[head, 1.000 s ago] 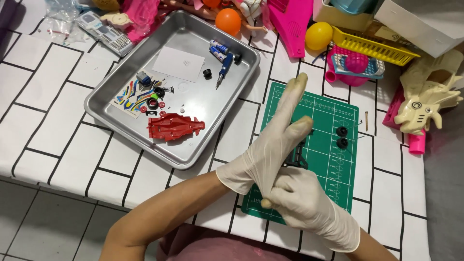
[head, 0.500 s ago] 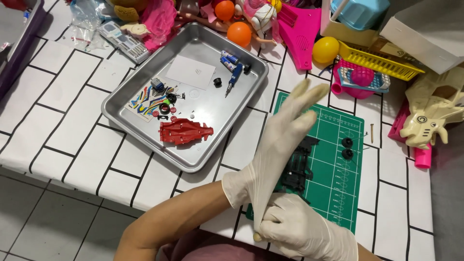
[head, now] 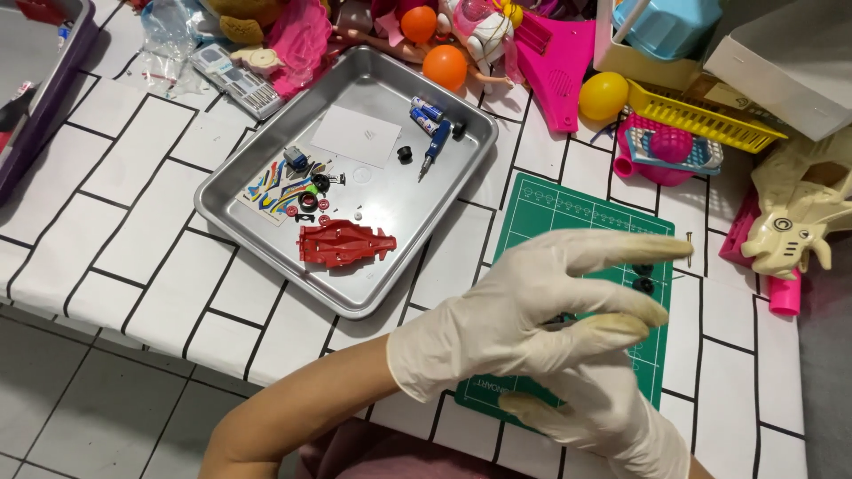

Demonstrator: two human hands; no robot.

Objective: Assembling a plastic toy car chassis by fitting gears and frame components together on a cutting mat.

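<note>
Presently white-gloved left hand, fingers spread wide holding nothing, hovers over green cutting mat, gloved right hand just below it.

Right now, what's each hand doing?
Left hand: gloved, fingers spread, holding nothing.
Right hand: gloved, under the left; grip cannot be told.

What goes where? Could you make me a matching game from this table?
Things:
1. red car shell
2. yellow egg
3. left hand
4. screw

Places:
A. above the green mat
B. in the tray
C. on the white table, right of the mat
D. beside the yellow basket

Pairs: 1-B, 2-D, 3-A, 4-C
</note>
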